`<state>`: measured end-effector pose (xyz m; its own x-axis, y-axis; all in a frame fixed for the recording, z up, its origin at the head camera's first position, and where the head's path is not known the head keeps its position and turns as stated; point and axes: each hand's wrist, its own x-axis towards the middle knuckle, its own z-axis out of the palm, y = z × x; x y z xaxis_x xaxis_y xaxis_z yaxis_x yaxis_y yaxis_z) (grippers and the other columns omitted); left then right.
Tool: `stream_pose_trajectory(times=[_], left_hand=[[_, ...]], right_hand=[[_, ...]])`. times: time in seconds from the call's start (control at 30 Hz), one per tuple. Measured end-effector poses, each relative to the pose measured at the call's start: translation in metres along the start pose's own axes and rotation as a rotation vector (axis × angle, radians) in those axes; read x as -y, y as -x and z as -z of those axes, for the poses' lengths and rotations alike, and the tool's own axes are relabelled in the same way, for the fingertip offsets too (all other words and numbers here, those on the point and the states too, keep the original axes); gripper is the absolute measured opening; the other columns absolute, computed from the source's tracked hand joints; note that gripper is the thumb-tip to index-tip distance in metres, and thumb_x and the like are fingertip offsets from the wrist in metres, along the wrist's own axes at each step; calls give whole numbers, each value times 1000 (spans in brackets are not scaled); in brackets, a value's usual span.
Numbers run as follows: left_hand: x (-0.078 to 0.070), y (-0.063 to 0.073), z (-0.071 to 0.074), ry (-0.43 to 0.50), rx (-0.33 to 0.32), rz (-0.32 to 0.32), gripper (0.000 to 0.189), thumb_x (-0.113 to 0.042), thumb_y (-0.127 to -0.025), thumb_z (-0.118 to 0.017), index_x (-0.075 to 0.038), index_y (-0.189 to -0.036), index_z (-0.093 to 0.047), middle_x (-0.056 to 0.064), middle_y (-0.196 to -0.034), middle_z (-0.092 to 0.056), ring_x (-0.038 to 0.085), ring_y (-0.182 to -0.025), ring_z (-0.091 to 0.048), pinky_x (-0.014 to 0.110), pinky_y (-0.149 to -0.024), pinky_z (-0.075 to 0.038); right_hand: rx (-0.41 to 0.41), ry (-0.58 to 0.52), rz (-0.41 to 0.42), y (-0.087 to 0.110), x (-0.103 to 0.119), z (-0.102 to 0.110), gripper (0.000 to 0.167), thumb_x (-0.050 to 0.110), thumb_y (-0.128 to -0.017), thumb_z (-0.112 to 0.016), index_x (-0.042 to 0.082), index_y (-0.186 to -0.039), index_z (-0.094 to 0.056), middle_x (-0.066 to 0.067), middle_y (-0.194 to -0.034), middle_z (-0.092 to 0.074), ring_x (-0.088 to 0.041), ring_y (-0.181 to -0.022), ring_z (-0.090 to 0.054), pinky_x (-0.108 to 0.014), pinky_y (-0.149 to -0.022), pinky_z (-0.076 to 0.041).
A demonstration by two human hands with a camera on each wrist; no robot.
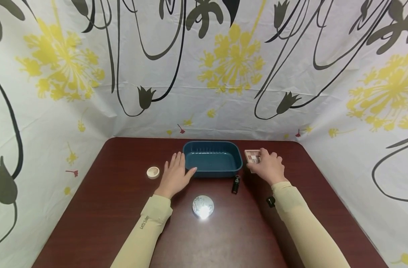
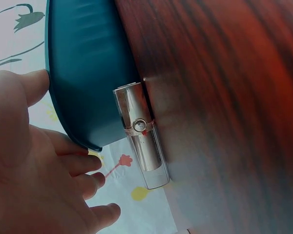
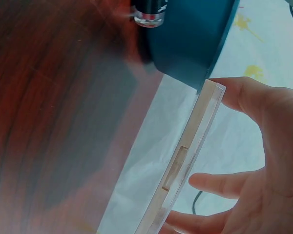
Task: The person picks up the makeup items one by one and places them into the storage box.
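My right hand (image 1: 267, 167) grips an eyeshadow palette (image 1: 252, 156), just right of the blue basin. In the right wrist view, thumb and fingers span the palette's thin pale side (image 3: 185, 146), which has a notch in it. My left hand (image 1: 174, 176) lies along the left side of the basin (image 1: 212, 174), its fingers straight; the thumb meets the basin's rim in the left wrist view. A small round cream-topped case (image 1: 153, 172) sits left of that hand. From the side, the case (image 2: 141, 134) looks gold and clear, with a round emblem.
A shiny round silvery compact (image 1: 203, 206) lies in front of the basin, reflecting light. Near the basin's front right corner is a small black bottle (image 1: 235, 185). Another small black item (image 1: 271, 201) is beside my right sleeve. Patterned cloth (image 1: 204, 126) borders the table's back and sides.
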<state>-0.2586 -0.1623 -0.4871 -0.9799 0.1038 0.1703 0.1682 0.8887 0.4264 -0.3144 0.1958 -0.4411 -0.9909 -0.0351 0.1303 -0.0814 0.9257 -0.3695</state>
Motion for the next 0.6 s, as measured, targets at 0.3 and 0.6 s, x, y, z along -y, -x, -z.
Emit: stream_pose_trajectory(times=[0.3, 0.6], left_hand=[[1, -1, 1, 6, 4, -3, 88, -61, -101, -44, 1, -159, -21, 19, -165, -18, 34, -153, -10, 61, -118, -13], [0, 0, 3, 1, 20, 7, 88, -61, -101, -45, 0, -159, -21, 18, -165, -18, 33, -153, -9, 59, -118, -14]], right_hand=[[-23, 10, 25, -3, 12, 4, 84, 53, -84, -73, 4, -146, -44, -27, -111, -48, -45, -102, -42, -61, -74, -43], [4, 10, 60, -7, 21, 1, 80, 51, -83, -74, 7, -144, -47, -26, -113, -48, -44, -104, -42, -62, -76, -42]])
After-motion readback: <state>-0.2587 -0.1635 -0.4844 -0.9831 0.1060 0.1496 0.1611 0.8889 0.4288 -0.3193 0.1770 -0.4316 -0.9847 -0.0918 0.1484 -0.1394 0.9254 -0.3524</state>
